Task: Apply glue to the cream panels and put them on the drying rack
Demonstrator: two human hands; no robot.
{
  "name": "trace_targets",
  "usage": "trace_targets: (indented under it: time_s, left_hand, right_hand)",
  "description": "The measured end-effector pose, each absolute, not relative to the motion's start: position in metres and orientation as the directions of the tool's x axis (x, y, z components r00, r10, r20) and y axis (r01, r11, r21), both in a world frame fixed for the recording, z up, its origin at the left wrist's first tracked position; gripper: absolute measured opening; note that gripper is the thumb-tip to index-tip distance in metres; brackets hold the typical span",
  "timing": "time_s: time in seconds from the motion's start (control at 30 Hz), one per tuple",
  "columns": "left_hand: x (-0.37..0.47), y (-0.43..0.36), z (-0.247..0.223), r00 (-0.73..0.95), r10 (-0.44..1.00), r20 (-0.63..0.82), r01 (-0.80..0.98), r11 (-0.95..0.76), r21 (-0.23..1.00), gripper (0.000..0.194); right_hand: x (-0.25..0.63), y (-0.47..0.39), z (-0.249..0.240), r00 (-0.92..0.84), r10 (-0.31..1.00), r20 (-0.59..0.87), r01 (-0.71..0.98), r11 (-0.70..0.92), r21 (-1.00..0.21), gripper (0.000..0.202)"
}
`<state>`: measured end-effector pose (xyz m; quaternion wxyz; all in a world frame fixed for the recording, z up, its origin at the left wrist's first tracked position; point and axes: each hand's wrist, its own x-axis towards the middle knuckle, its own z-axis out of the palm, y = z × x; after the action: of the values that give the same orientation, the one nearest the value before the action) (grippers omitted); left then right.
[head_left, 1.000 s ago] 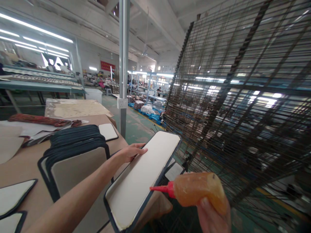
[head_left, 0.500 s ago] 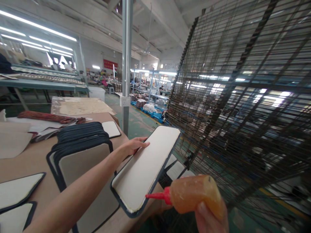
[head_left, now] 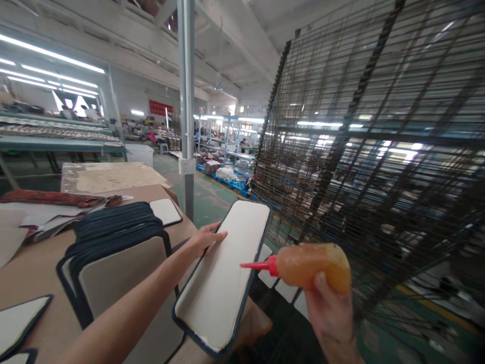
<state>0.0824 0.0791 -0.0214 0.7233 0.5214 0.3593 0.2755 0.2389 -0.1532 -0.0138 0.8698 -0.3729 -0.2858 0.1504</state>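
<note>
My left hand (head_left: 206, 238) grips the left edge of a long white panel (head_left: 227, 273) with rounded corners and a dark blue rim, thumb on its face. The panel is tilted over the table's edge. In my right hand (head_left: 328, 308) is a squeeze bottle (head_left: 314, 265) of amber liquid, probably glue, lying sideways with its red nozzle pointing left. The nozzle tip appears over the panel's right side; whether it touches cannot be told. Left of the panel stands a stack of similar dark-rimmed panels (head_left: 117, 222).
A brown-topped table (head_left: 22, 275) carries more panels, a small white panel (head_left: 165, 211) and a reddish bundle (head_left: 49, 198) on papers. A grey post (head_left: 187, 101) rises behind it. A tall wire rack (head_left: 341, 151) fills the right side.
The bottle has moved upward, its nozzle shifting from the panel's lower right corner up along the right edge. The left hand keeps its hold on the panel; the view has turned slightly right.
</note>
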Motion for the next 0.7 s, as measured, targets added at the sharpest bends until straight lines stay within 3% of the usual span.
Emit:
trace_targets:
  time_s: [0.1, 0.2, 0.3, 0.4, 0.5, 0.63, 0.7]
  left_hand:
    - [0.082, 0.068, -0.024, 0.626, 0.749, -0.214, -0.023, 0.293, 0.956, 0.104]
    - [0.078, 0.063, -0.023, 0.690, 0.694, -0.206, -0.016, 0.299, 0.954, 0.103]
    - [0.072, 0.063, -0.020, 0.768, 0.603, -0.215, -0.026, 0.364, 0.931, 0.105]
    - [0.068, 0.066, -0.018, 0.827, 0.524, -0.206, -0.040, 0.420, 0.907, 0.112]
    - [0.068, 0.072, -0.019, 0.815, 0.539, -0.211, -0.050, 0.429, 0.902, 0.116]
    - [0.071, 0.078, -0.023, 0.775, 0.591, -0.223, -0.052, 0.411, 0.910, 0.119]
    - [0.071, 0.078, -0.024, 0.777, 0.595, -0.205, -0.054, 0.388, 0.920, 0.117]
  right_hand:
    - [0.250, -0.129, -0.002, 0.767, 0.422, 0.484, 0.056, 0.707, -0.705, 0.048]
    - [0.259, -0.116, -0.002, 0.734, 0.413, 0.540, 0.102, 0.718, -0.688, 0.055]
    - [0.267, -0.115, -0.007, 0.706, 0.436, 0.559, 0.104, 0.716, -0.690, 0.068]
    - [0.267, -0.123, -0.021, 0.703, 0.460, 0.543, 0.096, 0.695, -0.713, 0.062]
    - [0.249, -0.136, -0.048, 0.684, 0.528, 0.503, 0.051, 0.653, -0.755, 0.053]
    - [0.209, -0.152, -0.080, 0.628, 0.651, 0.426, -0.079, 0.598, -0.797, 0.058]
    - [0.200, -0.153, -0.079, 0.613, 0.649, 0.451, -0.060, 0.607, -0.793, 0.061]
